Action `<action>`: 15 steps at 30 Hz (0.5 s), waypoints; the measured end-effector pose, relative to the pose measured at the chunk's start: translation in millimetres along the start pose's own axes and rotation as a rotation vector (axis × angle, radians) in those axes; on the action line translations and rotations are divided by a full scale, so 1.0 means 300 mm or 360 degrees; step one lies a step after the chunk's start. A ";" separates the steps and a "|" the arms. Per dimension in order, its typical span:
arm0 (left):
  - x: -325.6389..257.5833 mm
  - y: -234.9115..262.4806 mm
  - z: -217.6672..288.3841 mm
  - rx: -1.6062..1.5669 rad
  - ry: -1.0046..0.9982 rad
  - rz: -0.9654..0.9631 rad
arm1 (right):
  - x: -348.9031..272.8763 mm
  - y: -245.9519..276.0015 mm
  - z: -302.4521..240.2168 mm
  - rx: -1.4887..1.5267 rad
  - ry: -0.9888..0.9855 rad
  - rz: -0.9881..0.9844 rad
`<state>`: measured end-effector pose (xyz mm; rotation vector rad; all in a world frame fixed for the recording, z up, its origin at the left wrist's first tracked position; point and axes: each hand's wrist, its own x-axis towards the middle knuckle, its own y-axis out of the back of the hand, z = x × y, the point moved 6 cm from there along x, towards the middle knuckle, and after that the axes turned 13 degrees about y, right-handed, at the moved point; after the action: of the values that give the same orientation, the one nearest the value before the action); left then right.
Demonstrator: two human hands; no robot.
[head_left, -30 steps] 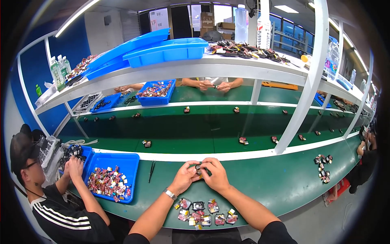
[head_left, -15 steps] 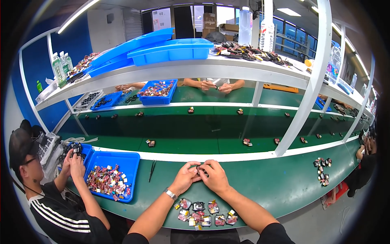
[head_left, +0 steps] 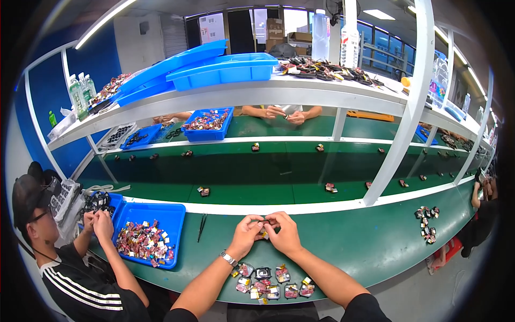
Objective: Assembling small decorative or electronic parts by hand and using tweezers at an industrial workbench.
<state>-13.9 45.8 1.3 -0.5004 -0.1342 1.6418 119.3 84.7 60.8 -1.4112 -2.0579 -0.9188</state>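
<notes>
Above the near green table my left hand (head_left: 245,236) and my right hand (head_left: 284,235) meet, fingers closed around one small black-edged part (head_left: 263,221). Most of the part is hidden by my fingers; a yellowish bit shows beneath. Close to my body, between my forearms, lies a group of small black-cased units (head_left: 291,290) with reddish and yellow-white pieces on them. Among these, one black case (head_left: 263,273) has no such pieces on top. A pair of dark tweezers (head_left: 201,227) rests on the table left of my hands.
Left of the tweezers stands a blue tray (head_left: 179,231) of small red-and-white pieces; a co-worker (head_left: 80,273) handles something beside it. Ahead, a dark green belt (head_left: 241,172) carries spaced units under a white shelf (head_left: 241,96). More units (head_left: 427,225) lie at right.
The units on the belt have shifted slightly right. My fingers have turned the small part, and a yellowish bit now shows below it. The co-worker's hands have moved closer together.
</notes>
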 end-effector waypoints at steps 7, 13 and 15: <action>0.002 -0.018 0.002 0.0056 -0.0119 -0.0049 | -0.006 0.009 0.017 -0.0034 -0.0091 0.0045; 0.003 -0.021 0.003 0.0190 -0.0137 -0.0055 | -0.003 0.019 0.009 -0.0020 -0.0047 0.0021; -0.005 -0.018 0.008 0.0142 -0.0170 -0.0060 | -0.004 0.006 0.035 0.0066 -0.0159 -0.0037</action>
<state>-10.0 45.6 5.8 -0.3402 -0.1479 1.6304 121.2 92.3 53.4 -1.4408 -2.1579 -0.8257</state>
